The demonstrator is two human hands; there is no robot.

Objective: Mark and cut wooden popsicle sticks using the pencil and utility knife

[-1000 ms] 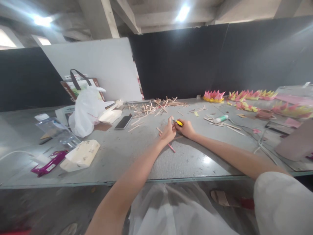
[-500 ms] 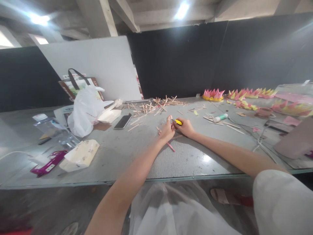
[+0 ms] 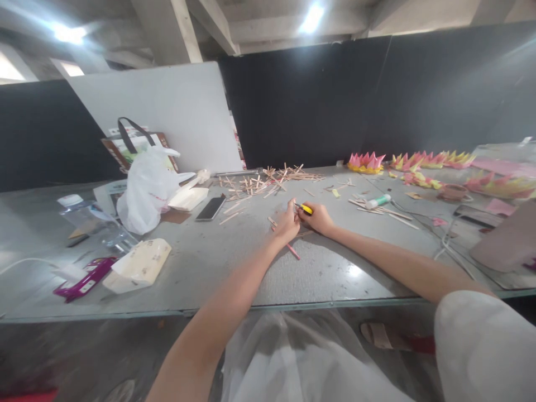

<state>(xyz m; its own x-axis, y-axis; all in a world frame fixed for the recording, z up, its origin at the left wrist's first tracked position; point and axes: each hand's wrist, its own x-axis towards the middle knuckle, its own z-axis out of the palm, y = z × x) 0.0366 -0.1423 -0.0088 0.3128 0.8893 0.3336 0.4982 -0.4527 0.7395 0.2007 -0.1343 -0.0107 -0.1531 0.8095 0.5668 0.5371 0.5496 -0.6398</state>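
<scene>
The right hand [image 3: 320, 219] grips a yellow cutter [image 3: 307, 210].
It points left at the curled left hand [image 3: 288, 224] (I can't tell what's inside), away from the front edge of the surface [image 3: 318, 282].

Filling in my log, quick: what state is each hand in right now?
Left hand: curled; whether it holds anything cannot be told.
Right hand: closed, holding a yellow tool.

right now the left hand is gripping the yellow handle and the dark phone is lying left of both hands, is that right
Not the left hand: the head view shows the yellow handle gripped in the right hand. The dark phone does lie left of both hands.
</scene>
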